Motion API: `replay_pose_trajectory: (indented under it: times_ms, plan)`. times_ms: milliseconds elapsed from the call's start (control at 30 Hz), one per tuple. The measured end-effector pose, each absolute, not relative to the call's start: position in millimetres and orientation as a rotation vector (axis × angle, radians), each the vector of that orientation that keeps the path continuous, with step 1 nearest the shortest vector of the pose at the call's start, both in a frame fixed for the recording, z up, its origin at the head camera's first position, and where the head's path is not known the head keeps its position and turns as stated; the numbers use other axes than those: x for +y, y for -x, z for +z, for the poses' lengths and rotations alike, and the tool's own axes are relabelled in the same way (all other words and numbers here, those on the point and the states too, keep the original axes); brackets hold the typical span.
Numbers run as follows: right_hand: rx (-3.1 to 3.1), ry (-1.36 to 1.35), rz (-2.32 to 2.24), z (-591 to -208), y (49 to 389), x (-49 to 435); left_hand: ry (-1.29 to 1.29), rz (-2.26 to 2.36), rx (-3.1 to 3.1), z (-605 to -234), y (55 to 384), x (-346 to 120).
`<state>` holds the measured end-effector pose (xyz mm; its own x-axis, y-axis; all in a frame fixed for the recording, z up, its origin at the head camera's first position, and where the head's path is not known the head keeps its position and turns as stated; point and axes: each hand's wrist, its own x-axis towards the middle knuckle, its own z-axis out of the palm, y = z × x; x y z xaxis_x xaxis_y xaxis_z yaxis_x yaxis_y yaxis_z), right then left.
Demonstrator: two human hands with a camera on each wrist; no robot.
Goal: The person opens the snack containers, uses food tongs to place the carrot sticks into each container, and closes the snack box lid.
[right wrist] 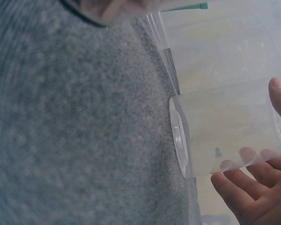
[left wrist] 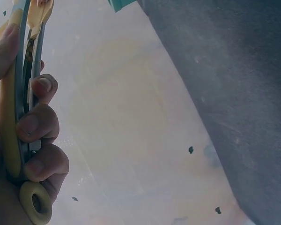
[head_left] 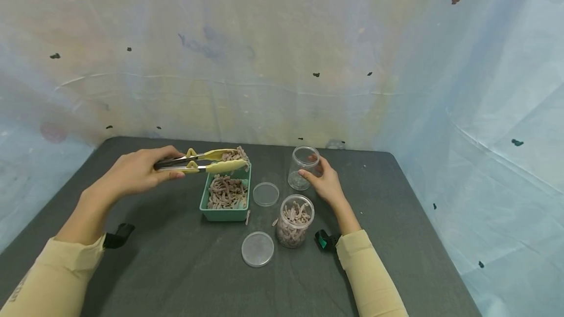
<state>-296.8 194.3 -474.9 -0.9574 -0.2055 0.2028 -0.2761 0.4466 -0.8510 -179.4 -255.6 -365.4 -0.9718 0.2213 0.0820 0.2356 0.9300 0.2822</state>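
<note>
My left hand grips a pair of tongs with yellow tips and metal arms. A clump of greyish-brown strips sits between the tips, above the far part of a green rectangular container. More strips lie inside that container. In the left wrist view, fingers curl round the tongs' handle. My right hand holds a clear, uncapped jar between thumb and fingers; no strips show inside. The right wrist view shows the jar's base close to the tabletop.
A second clear jar, filled with strips and uncapped, stands in front of the held one. Two round clear lids lie flat on the dark tabletop, one near, one between container and jar. Loose strips lie on the cloth. Patterned sheeting hangs behind.
</note>
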Motion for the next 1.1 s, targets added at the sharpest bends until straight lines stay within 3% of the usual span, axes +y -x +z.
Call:
replay_pose_trajectory:
  times_ms: [1100]
  plan:
    - [-2.584, -0.413, 1.599, -479.2, 295.4, 185.0, 0.593, -0.547, -2.984, -330.9, 238.2, -194.3]
